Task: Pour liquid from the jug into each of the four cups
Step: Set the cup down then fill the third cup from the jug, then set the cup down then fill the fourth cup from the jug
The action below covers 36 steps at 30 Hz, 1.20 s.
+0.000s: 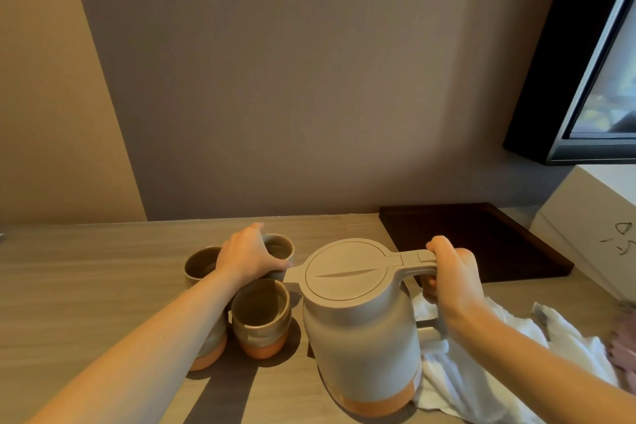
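Step in hand, as I read it: pouring into the far cup (279, 249). The jug (361, 323) sits at 5 o'clock of centre, spout pointing w/ its tip right at that cup's near wall. It looks raised and only slightly tipped. To do it well: tip slowly from the wrist, keep the spout over the rim, not short of it, and stop early; no stream visible yet, and I can't tell liquid levels.

Right hand (454, 277): fingers curled tight round the handle (418, 263), thumb on top near the lid button, carrying the jug.

Left hand (249, 256): half open, fingers wrapped round the far cup's left side, steadying it on the counter (86, 268).

Other cups: one at 9 o'clock (199, 262), one just below (260, 317), a fourth (210, 344) partly hidden under the left forearm. White cloth (481, 365) lies beside the jug at 4 o'clock, handy for drips.
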Motion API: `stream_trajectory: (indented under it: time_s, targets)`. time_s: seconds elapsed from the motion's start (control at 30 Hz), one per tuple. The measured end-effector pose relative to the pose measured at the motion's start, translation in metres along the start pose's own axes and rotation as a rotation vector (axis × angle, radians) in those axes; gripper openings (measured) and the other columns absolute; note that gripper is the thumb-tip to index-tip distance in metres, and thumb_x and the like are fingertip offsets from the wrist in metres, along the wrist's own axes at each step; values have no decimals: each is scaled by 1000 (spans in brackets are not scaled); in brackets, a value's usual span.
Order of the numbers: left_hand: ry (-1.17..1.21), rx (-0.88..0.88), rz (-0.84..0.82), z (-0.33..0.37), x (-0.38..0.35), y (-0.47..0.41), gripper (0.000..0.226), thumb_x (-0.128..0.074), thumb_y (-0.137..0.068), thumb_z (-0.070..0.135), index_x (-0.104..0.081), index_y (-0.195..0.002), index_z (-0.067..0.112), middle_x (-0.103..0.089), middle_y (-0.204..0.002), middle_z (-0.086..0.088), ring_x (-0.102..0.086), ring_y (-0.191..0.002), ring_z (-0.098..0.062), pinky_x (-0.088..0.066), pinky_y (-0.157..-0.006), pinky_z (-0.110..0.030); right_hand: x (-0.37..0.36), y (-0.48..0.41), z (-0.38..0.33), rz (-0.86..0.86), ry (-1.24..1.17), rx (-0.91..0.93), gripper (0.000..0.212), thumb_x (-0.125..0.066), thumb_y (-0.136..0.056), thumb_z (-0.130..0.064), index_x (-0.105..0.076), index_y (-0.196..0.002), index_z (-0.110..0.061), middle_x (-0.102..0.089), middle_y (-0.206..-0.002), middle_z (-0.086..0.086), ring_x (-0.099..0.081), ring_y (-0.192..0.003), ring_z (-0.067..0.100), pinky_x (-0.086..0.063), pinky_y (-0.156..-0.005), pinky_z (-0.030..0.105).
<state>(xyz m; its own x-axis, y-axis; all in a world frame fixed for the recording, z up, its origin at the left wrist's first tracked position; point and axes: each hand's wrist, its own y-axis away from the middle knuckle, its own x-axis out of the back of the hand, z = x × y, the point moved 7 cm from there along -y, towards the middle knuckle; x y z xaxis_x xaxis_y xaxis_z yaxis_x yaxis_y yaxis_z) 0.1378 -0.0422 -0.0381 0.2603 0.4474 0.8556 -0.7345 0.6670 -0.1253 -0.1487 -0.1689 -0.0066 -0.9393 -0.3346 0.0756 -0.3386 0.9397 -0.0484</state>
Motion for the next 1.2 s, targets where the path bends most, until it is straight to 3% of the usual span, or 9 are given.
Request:
stream_trajectory:
  time_s: [0.13, 0.27, 0.43, 0.57, 0.7, 0.83, 0.9, 1.03, 1.2]
  targets:
    - [-37, -7, -18, 0, -1, 0, 81, -79, -67, 56, -51, -131, 15, -63, -121, -4, -60, -106, -19, -44, -74, -24, 0, 0, 0, -1, -1, 1, 30, -44, -93, -21, -48, -68, -4, -49, -67, 13, -42, -60, 18, -34, -57, 28]
    - [-31, -12, -50, -7, -3, -2, 65, -81, -63, 56, -58, -112, 19, -67, -102, 2, -58, -84, -9, -50, -66, -23, 1, -1, 1, -5, 3, 7, 30, -44, -93, -20, -49, -68, -4, -49, -67, 13, -42, -60, 19, -34, -56, 28]
    - [11, -27, -142, -11, -4, -2, 80, -83, -64, 49, -53, -128, 12, -62, -121, -6, -53, -97, -13, -46, -79, -25, 1, -1, 1, -3, 8, 12, 29, -45, -93, -21, -49, -70, -4, -48, -69, 15, -42, -62, 20, -34, -57, 28]
    - [40, -53, -198, -9, -2, -1, 85, -82, -67, 47, -47, -137, 12, -56, -133, -7, -53, -120, -22, -46, -90, -30, 2, 2, 0, 1, 6, 15, 30, -44, -93, -20, -48, -68, -4, -48, -66, 13, -42, -61, 19, -34, -57, 28]
    - [74, -48, -152, -19, 9, 0, 81, -76, -75, 47, -42, -142, 16, -47, -145, -7, -44, -132, -25, -42, -101, -36, 2, 2, 1, 7, 17, 17, 30, -44, -93, -20, -48, -69, -4, -47, -66, 14, -41, -61, 20, -34, -57, 29]
    - [148, -14, 1, -38, 32, 5, 64, -73, -82, 36, -50, -138, 15, -49, -143, -7, -43, -133, -24, -38, -105, -38, 1, 2, 2, 11, 22, 8, 29, -44, -93, -22, -48, -71, -4, -46, -67, 14, -41, -63, 21, -34, -57, 30]
    - [102, 28, 29, -53, 40, 8, 70, -75, -80, 36, -47, -140, 14, -46, -145, -10, -41, -135, -26, -37, -106, -40, 1, 3, 3, 16, 25, 6, 28, -45, -92, -23, -49, -73, -3, -47, -70, 15, -42, -65, 22, -35, -58, 30]
    - [72, 183, -52, -87, 38, 14, 97, -80, -70, 48, -33, -147, 10, -37, -151, -14, -36, -136, -32, -38, -106, -43, 0, 4, 3, 32, 35, 11, 28, -45, -92, -23, -48, -72, -3, -48, -71, 15, -43, -67, 24, -36, -59, 31]
    - [159, 269, -105, -97, 30, 19, 98, -83, -69, 43, -32, -145, 8, -43, -145, -15, -44, -130, -31, -44, -97, -39, -1, 4, 4, 37, 55, 4, 28, -45, -92, -25, -49, -76, -2, -49, -75, 16, -44, -69, 24, -36, -59, 30]
